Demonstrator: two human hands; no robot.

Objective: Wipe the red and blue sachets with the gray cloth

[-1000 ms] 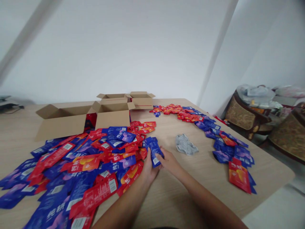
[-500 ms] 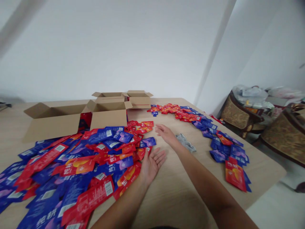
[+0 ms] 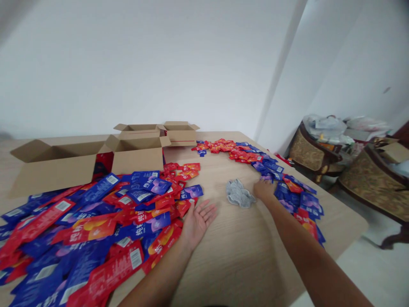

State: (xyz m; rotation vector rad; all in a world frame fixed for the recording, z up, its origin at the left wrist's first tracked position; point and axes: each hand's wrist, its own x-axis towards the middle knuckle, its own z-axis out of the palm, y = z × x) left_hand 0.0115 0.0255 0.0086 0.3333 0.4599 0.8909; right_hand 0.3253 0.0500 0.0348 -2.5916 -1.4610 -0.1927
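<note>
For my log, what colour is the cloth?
The cloth is light grey, clearest in the head view.

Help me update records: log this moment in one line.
left grip open, palm up, beside packet pile | right grip at packet row, hold unclear | grey cloth between grips

A makeshift workroom, by what my remote feed shows: a pale wood-topped table (image 3: 236, 251) set before a plain white wall (image 3: 143, 64), strewn with heaps of red and blue packets (image 3: 150, 224) alongside open cardboard boxes (image 3: 137, 160). At right, I see two chairs (image 3: 305, 149) with brown patterned upholstery and dark wooden frames, household-looking pieces with plastic bags (image 3: 324, 125) piled about them, on a pale, smooth floor (image 3: 348, 268). Whether it belongs to a home or an office, I cannot tell from here.
</note>
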